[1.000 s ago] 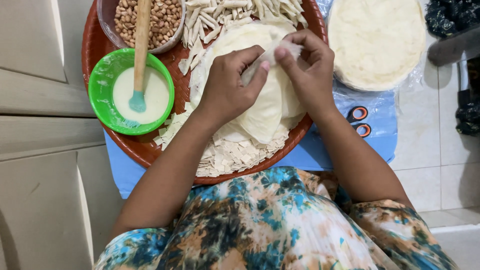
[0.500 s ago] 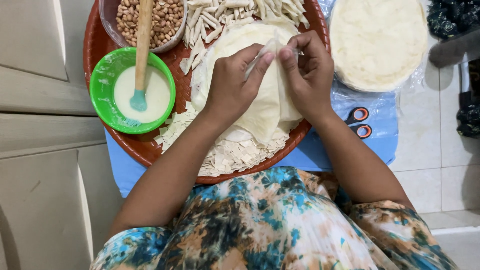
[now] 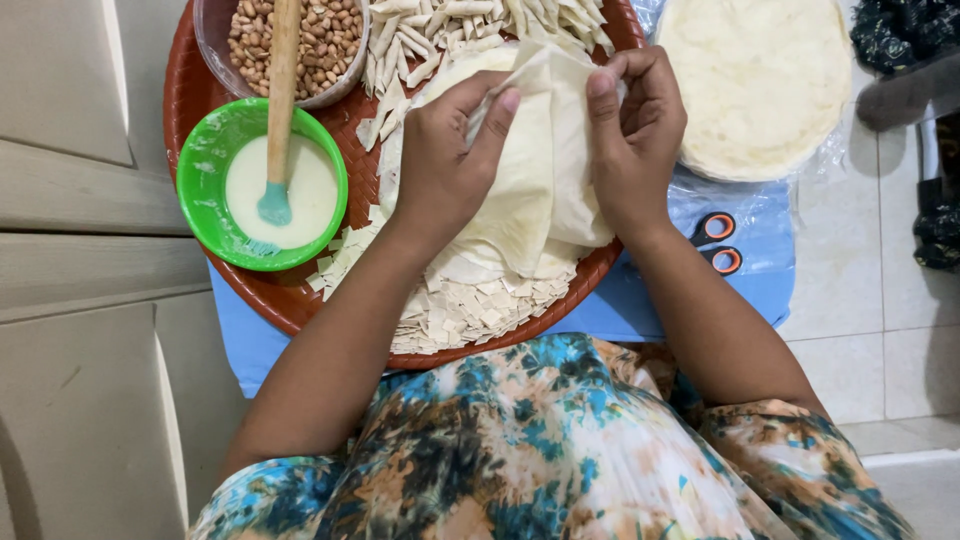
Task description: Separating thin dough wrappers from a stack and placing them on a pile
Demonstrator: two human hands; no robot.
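Note:
Over a round red woven tray [image 3: 200,95], my left hand [image 3: 450,160] and my right hand [image 3: 635,140] both pinch the upper edge of a thin pale pastry sheet [image 3: 545,170]. The sheet is lifted and folded between my fingers, hanging down over a stack of more sheets. Small square pastry offcuts [image 3: 460,315] lie heaped on the tray below my wrists. Rolled pastry sticks [image 3: 460,30] are piled at the tray's top.
A green bowl [image 3: 205,150] of white paste holds a teal brush with a wooden handle [image 3: 280,90]. A bowl of peanuts [image 3: 310,40] sits above it. A round stack of pastry wrappers [image 3: 760,80] lies at right, orange-handled scissors [image 3: 720,245] below it. Cabinet doors are at left.
My hands have peeled one sheet's edge up from the stack and spread slightly apart, lifting it higher than before.

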